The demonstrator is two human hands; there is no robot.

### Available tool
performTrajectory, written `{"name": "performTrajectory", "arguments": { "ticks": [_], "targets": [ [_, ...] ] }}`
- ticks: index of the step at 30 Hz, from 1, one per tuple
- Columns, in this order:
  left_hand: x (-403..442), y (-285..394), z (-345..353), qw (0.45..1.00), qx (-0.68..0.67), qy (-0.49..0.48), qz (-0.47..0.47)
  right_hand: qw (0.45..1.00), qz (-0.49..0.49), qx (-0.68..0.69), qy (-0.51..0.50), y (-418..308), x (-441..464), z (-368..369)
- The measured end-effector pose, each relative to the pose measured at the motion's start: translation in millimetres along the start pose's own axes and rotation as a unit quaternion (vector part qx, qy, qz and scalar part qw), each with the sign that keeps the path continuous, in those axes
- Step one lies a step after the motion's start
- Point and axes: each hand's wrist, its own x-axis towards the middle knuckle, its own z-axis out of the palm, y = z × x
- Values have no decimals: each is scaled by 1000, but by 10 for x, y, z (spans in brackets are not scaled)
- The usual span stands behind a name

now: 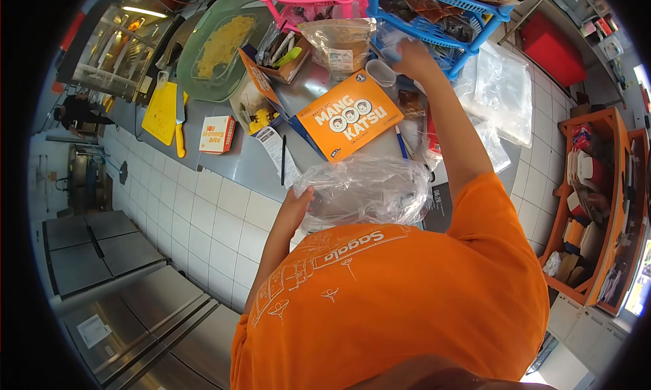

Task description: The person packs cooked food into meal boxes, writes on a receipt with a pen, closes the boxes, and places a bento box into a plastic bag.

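Observation:
My left hand (296,206) has its fingers closed on the left edge of a clear plastic bag (363,190), which lies at the near edge of the counter. My right hand (411,56) reaches to the blue basket rack (430,31), beside a clear plastic cup (381,73); its fingers are blurred and partly hidden. Between the hands sits an orange MANG KATSU box (349,115). Behind that box stands a clear pouch (339,48) with a label. A paper receipt (277,153) and a black pen (283,161) are left of the bag.
At left are a yellow cutting board (160,112), a knife (180,122), a small box (217,134) and a green tray (193,71). A pink basket rack (312,0) stands at the back. Plastic bags (502,92) lie right of my right arm.

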Motion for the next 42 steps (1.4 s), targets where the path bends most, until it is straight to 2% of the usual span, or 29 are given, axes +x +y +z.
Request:
{"name": "performTrajectory", "arguments": {
  "ticks": [1,3,5,7,10,13,15,17,19,21,24,27,28,31,34,37,39,42],
  "targets": [
    [1,-10,-11,1000,-4,-1,4,999,5,3,-34,10,-77,-31],
    [14,-27,-12,1000,-16,-4,17,970,49,-79,-224,-114,-299,-13],
    [19,-9,16,1000,-14,-2,13,966,22,-203,-160,-219,-686,164],
    [21,18,30,1000,-2,-3,9,960,-52,-273,-19,-52,-848,558],
    [22,72,43,1000,8,2,2,962,-32,-253,-98,45,-791,472],
    [-43,129,13,1000,-7,8,-8,987,57,-104,-112,-323,-802,-455],
    [-72,144,8,1000,-3,2,-18,999,-26,38,-26,-169,-728,-872],
    [-81,130,22,1000,-4,6,-8,982,-73,157,71,-297,-691,-1410],
    [-82,152,59,1000,-9,11,1,982,-88,136,102,-462,-557,-1818],
    [-115,190,92,1000,-17,18,6,979,-157,0,134,-496,-314,-2011],
    [-24,112,40,1000,10,-15,-12,967,-112,12,228,-594,-184,-2331],
    [-45,95,30,1000,15,-5,-10,949,-73,25,306,-599,0,-2433],
    [-76,108,44,1000,7,2,-9,947,-90,-33,308,-361,228,-2363],
    [-97,159,66,1000,-9,15,1,970,-33,-123,205,-432,217,-2371],
    [-69,99,62,1000,-15,21,10,947,-234,-13,219,-334,178,-2299],
    [-58,40,50,999,-6,28,42,976,-122,-84,160,-458,-54,-2381],
    [-27,-36,35,996,4,16,86,960,-126,-98,228,-476,-250,-2286],
    [-101,-77,99,979,118,129,108,947,-150,-52,279,-619,-666,-2001]
  ]
}}
